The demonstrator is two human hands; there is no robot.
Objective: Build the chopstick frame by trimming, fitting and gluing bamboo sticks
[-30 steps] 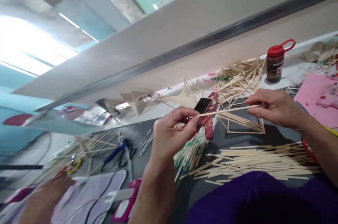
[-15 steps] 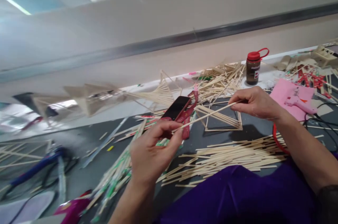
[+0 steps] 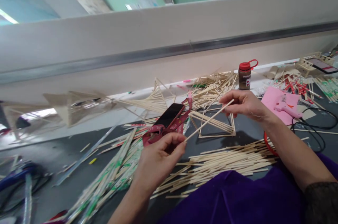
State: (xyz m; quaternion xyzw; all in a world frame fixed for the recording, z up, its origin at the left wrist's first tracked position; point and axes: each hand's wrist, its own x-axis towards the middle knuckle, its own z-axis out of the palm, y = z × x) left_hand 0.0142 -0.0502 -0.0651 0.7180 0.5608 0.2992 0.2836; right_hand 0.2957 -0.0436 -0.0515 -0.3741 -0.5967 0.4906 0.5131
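Since two grips presumably steady it, one stick (image 3: 210,121) sits at the worker's twelve o'clock, before the frame (image 3: 221,124); left hand (image 3: 160,160) pinches its eight-o'clock end, right hand (image 3: 244,103) near two.

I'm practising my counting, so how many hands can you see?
2: the left hand pinches one end of a wooden stick, and the right hand is at the other end. No other hands show.

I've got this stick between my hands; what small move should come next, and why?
Perhaps lower the stick toward the wooden frame: the left hand pinches one end, the right hand is at the other, and the frame sits just beyond.
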